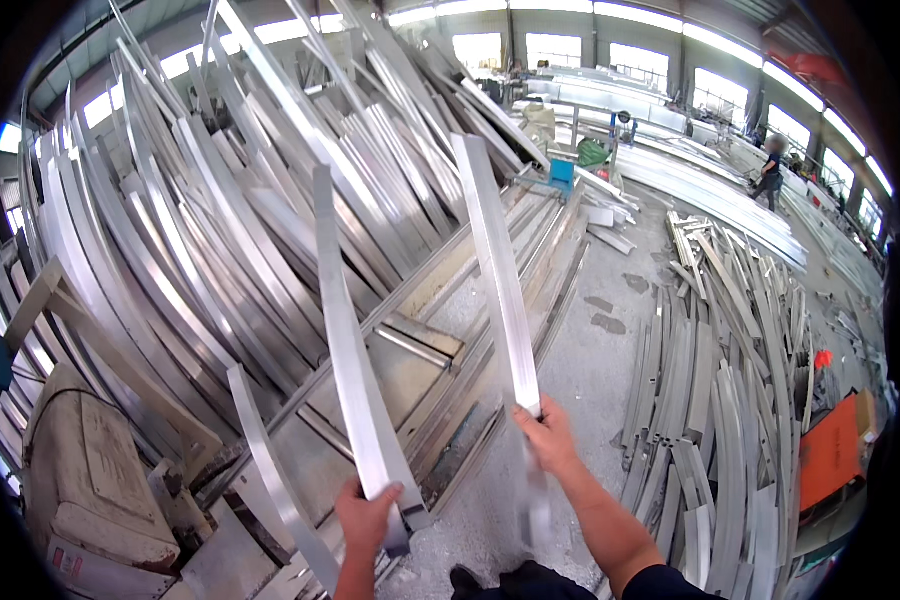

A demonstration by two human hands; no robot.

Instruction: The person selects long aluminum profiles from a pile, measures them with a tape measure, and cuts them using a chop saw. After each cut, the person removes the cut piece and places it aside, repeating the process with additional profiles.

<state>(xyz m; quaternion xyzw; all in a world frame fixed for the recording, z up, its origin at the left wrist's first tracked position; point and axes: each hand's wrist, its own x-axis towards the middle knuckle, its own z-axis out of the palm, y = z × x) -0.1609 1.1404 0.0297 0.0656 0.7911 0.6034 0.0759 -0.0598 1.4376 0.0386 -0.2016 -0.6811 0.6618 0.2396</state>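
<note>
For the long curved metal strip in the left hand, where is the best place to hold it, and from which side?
Probably near its lower end, where the left hand holds the curved metal strip now. The strip is flat and thin, so the grip should wrap across its width from below, thumb over one face. It rises far up and away, so a second hold higher up may steady it. The right hand holds another strip.

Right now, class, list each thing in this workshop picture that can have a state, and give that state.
Left hand: closed in a grip on the left curved silver metal strip, held raised.
Right hand: closed in a grip on the right curved silver metal strip, held raised.
Heap of curved silver metal strips: leaning, stacked.
Grey metal strips on the floor: lying flat.
</note>
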